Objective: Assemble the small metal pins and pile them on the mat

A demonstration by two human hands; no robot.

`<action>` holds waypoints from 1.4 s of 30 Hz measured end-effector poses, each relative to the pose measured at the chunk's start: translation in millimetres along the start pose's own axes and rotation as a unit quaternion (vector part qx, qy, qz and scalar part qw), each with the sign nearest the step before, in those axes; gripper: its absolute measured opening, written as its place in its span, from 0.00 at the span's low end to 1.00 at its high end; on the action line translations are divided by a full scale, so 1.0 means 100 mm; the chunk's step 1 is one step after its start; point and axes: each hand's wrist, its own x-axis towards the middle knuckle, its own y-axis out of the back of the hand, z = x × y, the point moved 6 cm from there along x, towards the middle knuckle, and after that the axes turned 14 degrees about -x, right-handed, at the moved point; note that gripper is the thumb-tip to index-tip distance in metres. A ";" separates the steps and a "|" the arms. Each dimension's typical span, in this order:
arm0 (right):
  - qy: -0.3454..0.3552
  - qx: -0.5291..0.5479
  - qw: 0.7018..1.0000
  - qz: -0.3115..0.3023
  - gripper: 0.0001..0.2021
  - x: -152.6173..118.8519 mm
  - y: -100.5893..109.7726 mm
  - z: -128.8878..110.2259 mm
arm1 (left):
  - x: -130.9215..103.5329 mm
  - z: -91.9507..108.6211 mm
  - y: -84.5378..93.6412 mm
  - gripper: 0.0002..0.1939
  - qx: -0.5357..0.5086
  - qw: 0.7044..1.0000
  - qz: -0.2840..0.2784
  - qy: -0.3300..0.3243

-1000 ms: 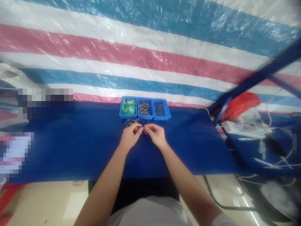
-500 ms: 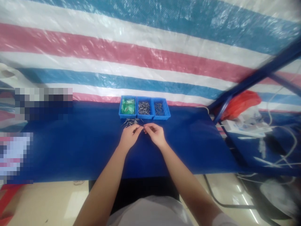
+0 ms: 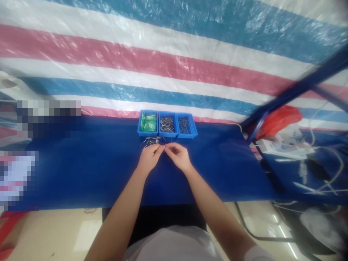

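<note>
Shirt: pale grey, softly rounded cloth (image 3: 174,243) is seen nearest.
Table: a flat, smooth, deep-blue top (image 3: 89,166) is spread beneath both hands.
Left hand: the left hand (image 3: 148,158) is curved inward, thumb and finger pinched together; what is gripped cannot be told.
Right hand: the right hand (image 3: 179,156) is curled likewise, its fingertips brought against the left's; anything pinched there is too small to tell.
Pins: slim, shiny metal pins (image 3: 152,140) are heaped loosely on the table, just beyond the left hand.
Bins: three blue, box-shaped bins (image 3: 168,135) are set side by side behind the heap; green, crinkled packets (image 3: 148,124) are held in the left one, thin metal pieces in the other two.
Sheet: glossy, creased, woven-looking plastic (image 3: 152,65) is hung behind, striped red, white and blue.
</note>
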 end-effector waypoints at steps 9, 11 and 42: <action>-0.011 0.002 1.000 -0.003 0.15 0.01 0.00 0.01 | 0.00 -0.03 -0.02 0.13 -0.020 1.000 0.013 0.003; -0.013 0.015 1.000 -0.010 0.16 0.02 0.00 0.01 | 0.00 -0.02 -0.03 0.11 -0.026 1.000 0.009 -0.003; -0.026 -0.042 0.999 -0.012 0.27 0.02 0.06 0.02 | -0.01 -0.09 -0.02 0.15 -0.028 0.999 0.017 0.013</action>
